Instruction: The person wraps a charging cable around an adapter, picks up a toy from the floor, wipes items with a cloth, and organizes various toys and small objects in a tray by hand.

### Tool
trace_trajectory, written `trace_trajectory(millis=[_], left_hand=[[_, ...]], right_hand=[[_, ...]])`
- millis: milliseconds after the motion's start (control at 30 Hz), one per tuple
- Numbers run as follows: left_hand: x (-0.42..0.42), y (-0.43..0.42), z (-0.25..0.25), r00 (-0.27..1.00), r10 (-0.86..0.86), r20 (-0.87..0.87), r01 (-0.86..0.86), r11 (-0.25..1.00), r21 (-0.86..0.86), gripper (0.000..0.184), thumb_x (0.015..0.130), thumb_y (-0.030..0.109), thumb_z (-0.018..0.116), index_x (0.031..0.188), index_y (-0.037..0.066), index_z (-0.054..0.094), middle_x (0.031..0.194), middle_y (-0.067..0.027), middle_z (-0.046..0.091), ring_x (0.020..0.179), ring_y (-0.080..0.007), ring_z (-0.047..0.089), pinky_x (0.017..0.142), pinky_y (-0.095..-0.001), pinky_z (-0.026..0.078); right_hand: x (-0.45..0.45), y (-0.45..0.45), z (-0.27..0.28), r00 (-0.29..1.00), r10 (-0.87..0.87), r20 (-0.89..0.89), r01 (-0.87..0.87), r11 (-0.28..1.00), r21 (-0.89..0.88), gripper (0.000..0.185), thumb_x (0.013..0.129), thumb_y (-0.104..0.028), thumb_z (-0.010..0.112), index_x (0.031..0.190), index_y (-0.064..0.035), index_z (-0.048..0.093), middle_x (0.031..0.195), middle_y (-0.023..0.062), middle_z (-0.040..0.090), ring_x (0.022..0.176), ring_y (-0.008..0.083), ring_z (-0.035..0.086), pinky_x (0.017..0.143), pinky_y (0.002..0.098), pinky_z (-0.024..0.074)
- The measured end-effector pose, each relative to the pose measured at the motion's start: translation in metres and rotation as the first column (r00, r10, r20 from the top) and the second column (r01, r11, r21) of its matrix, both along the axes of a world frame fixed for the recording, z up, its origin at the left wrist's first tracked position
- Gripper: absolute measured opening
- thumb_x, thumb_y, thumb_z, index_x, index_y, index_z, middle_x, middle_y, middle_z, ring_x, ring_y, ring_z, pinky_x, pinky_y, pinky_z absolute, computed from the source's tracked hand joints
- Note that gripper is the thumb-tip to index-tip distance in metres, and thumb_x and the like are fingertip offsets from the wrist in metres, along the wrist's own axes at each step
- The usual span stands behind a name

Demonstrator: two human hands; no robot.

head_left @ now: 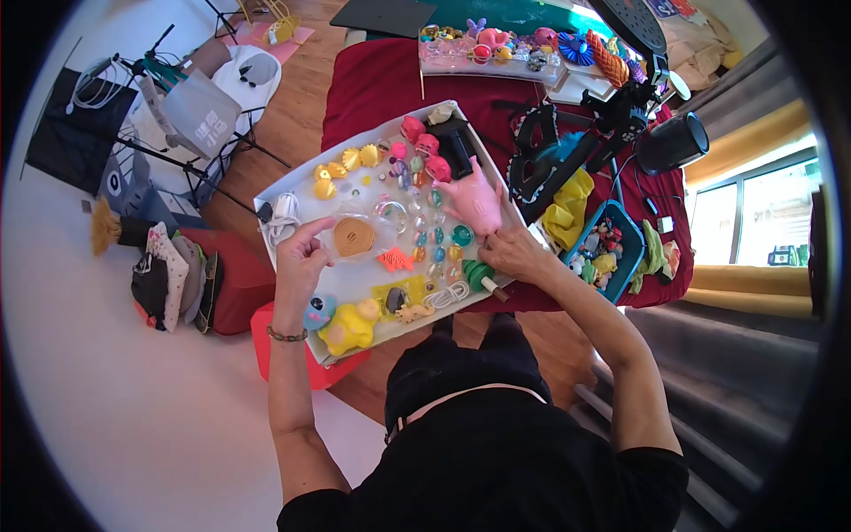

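And here's the left hand (301,257), grip drawn in to a narrow pinch, thumb and forefinger at the near edge of a clear wrapper (379,232). Inside it sits the tan disc (355,237), over the left-middle of the white box (279,179). Round face up towards the camera, so no long axis to call on that one!

Over to the right hand (519,254): fingers curled in at the lower end of the pink pig (477,202), by the box's right rim. Whether that grip has closed on the pig, I cannot tell. The pig's long axis runs from the top of the view down to those fingers, leaning slightly.

It's a busy box: gold pieces (351,159) up top, 3 red balls (426,144) in a slanting row, an orange fish (395,260) lying crosswise below the disc, a yellow toy (350,328) in the lower corner, a white cable (448,294) beside the green toy (479,277).

On the red-covered tabletop (372,84), a blue basket (631,232) carries small soft toys (605,263), and the clear tray (487,66) at the far side is packed with colourful trinkets (493,39).
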State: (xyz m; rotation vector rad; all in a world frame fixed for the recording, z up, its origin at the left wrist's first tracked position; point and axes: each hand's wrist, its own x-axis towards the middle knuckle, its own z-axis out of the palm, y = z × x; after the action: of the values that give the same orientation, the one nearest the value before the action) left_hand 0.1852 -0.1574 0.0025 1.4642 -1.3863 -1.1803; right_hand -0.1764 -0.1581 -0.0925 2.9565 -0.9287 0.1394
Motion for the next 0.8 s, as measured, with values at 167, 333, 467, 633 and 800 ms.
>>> trace_trajectory(millis=[167, 333, 467, 633, 800], left_hand=[[-0.002, 0.0, 0.0, 1.0, -0.012, -0.015, 0.012, 1.0, -0.005, 0.046, 0.07, -0.01, 0.047, 0.112, 0.002, 0.061, 0.061, 0.0028, 0.048, 0.053, -0.0029, 0.043, 0.051, -0.018, 0.042], [0.0, 0.0, -0.002, 0.999, -0.017, -0.038, 0.017, 1.0, -0.007, 0.045, 0.07, -0.01, 0.047, 0.111, 0.001, 0.062, 0.061, 0.0028, 0.048, 0.054, -0.0028, 0.044, 0.051, -0.0179, 0.042], [0.002, 0.001, -0.003, 1.0, -0.017, -0.022, 0.017, 1.0, 0.006, 0.045, 0.07, -0.01, 0.047, 0.111, 0.001, 0.062, 0.061, 0.0027, 0.048, 0.054, -0.0029, 0.044, 0.052, -0.0178, 0.042], [0.0, 0.0, -0.003, 0.999, -0.025, -0.021, 0.025, 1.0, 0.009, 0.044, 0.07, -0.01, 0.047, 0.111, 0.001, 0.062, 0.061, 0.0024, 0.049, 0.054, -0.0031, 0.044, 0.052, -0.0181, 0.042], [-0.002, 0.0, -0.005, 0.998, -0.036, -0.046, 0.038, 0.998, 0.046, 0.044, 0.07, -0.01, 0.05, 0.111, 0.0, 0.061, 0.065, 0.002, 0.05, 0.058, -0.0034, 0.046, 0.056, -0.0187, 0.044]], right_hand=[[0.0, -0.003, -0.004, 0.999, 0.025, 0.027, -0.025, 1.0, -0.014, 0.004, 0.072, -0.014, 0.057, 0.07, -0.0103, 0.058, 0.075, 0.0073, 0.06, 0.065, 0.0189, 0.062, 0.055, 0.0322, 0.0482], [0.003, -0.008, 0.014, 0.997, 0.078, 0.0, -0.078, 0.996, 0.045, 0.006, 0.071, -0.015, 0.059, 0.072, -0.0097, 0.057, 0.074, 0.008, 0.057, 0.064, 0.0208, 0.062, 0.054, 0.0336, 0.0482], [-0.005, -0.011, -0.006, 0.993, 0.121, 0.013, -0.122, 0.981, 0.153, 0.011, 0.07, -0.017, 0.061, 0.074, -0.0087, 0.056, 0.078, 0.0094, 0.057, 0.063, 0.0231, 0.062, 0.054, 0.035, 0.0485], [-0.004, -0.008, 0.011, 0.995, 0.086, -0.055, -0.07, 0.967, 0.243, 0.019, 0.066, -0.02, 0.066, 0.077, -0.0075, 0.057, 0.081, 0.0101, 0.056, 0.066, 0.0248, 0.063, 0.055, 0.0368, 0.0488], [-0.002, -0.015, 0.022, 0.991, 0.087, -0.1, -0.046, 0.933, 0.357, 0.02, 0.066, -0.02, 0.066, 0.079, -0.0062, 0.06, 0.084, 0.01, 0.059, 0.071, 0.0277, 0.064, 0.059, 0.0393, 0.0495]])
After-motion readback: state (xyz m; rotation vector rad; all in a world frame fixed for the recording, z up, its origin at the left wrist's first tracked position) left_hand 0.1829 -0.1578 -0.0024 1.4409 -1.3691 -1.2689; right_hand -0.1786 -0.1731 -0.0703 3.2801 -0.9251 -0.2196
